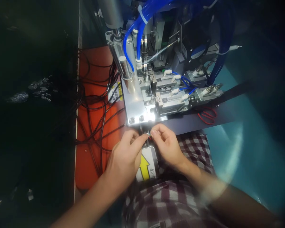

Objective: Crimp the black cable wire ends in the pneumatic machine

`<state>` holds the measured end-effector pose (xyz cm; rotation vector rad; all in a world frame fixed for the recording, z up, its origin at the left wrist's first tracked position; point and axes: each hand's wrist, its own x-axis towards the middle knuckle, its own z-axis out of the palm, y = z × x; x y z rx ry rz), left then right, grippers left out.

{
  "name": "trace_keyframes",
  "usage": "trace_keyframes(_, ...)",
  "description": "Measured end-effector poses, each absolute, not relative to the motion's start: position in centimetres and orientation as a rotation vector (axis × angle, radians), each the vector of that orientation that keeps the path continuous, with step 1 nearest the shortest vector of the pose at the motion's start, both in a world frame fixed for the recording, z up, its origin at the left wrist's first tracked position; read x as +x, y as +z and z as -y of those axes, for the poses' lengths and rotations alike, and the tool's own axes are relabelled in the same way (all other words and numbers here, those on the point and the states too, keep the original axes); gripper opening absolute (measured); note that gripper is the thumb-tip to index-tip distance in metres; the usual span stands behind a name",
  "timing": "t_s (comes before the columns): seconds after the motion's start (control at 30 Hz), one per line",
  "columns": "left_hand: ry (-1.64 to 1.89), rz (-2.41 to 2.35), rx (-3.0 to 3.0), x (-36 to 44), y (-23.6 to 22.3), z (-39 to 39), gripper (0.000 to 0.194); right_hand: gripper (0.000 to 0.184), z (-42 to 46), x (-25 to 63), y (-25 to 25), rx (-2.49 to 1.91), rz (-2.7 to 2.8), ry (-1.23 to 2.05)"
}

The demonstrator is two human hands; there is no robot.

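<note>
Close together at the front edge of a metal machine, my two hands pinch at thin coloured wires. My left hand has its thumb and forefinger closed on the wires from the left. From the right, the fingertips of my right hand pinch the same small bunch. Red and lighter strands show between the fingertips; their ends are too small to make out. Just below the hands is a white label with a yellow arrow.
Several black cables run across the orange-red table on the left. Blue air hoses rise from pneumatic cylinders. A red wire loop lies right of the machine. Small clear pieces lie far left.
</note>
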<state>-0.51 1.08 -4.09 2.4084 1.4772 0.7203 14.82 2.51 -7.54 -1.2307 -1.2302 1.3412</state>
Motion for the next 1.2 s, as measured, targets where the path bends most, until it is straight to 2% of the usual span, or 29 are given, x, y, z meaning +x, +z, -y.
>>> trace_keyframes(0.67, 0.744, -1.473, 2.39, -0.4, -4.3, -1.2, 0.027, 0.016, -2.3, 15.3, -9.0, -1.189, 1.39, 1.161)
trace_keyframes(1.2, 0.751, -1.483, 2.403, -0.4, -4.6, -1.1, 0.026, 0.014, -2.8, 15.7, -10.0, -1.021, 1.582, 0.857)
